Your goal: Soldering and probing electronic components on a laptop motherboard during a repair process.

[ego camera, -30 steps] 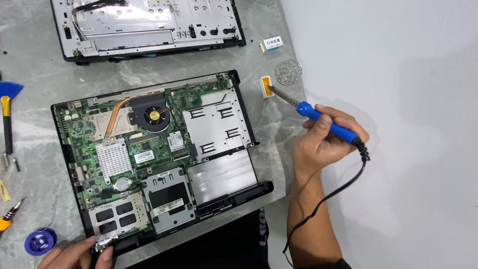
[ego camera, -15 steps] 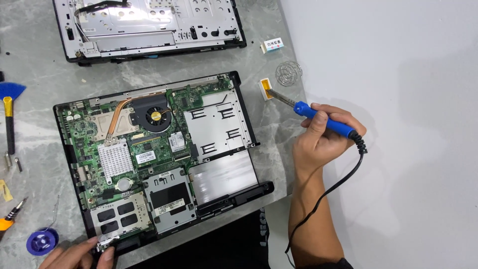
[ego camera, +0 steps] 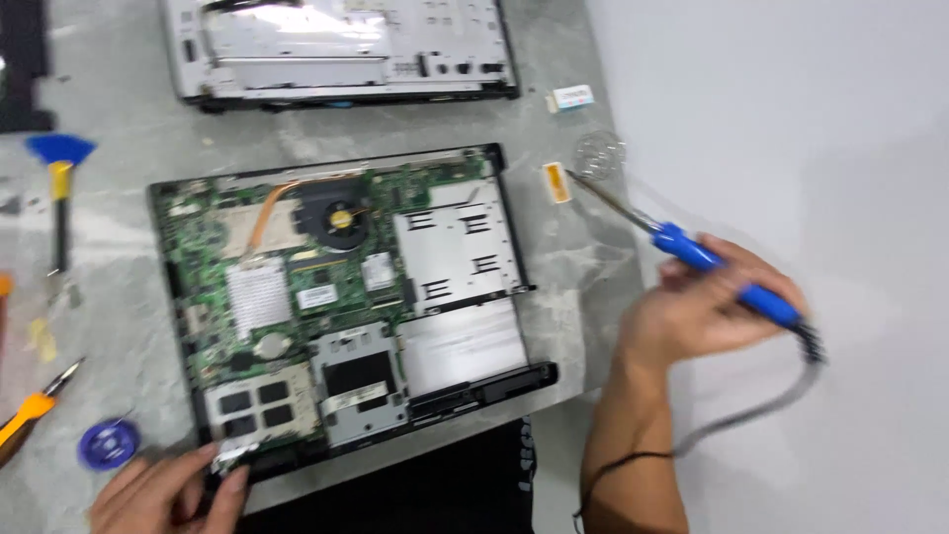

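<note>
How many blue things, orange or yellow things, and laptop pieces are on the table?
Blue: 3 – soldering iron in the right hand, brush, solder spool
Orange or yellow: 2 – pliers, small sponge holder
Laptop pieces: 2 – opened laptop touched by the left hand, separate cover
Total: 7

1 head-worn camera looks steeply down from close above at the opened laptop (ego camera: pixel 346 297) on the table (ego camera: pixel 583 287).

I see a blue-handled soldering iron (ego camera: pixel 727 277) with a dark cord in my right hand (ego camera: pixel 692 316). The opened laptop (ego camera: pixel 346 297) shows a green board, copper pipe, silver plates and black frame. Near the grey mottled table's (ego camera: pixel 119 247) left edge: a blue-and-yellow brush (ego camera: pixel 59 178), orange pliers (ego camera: pixel 30 410), a blue spool (ego camera: pixel 109 443).
</note>
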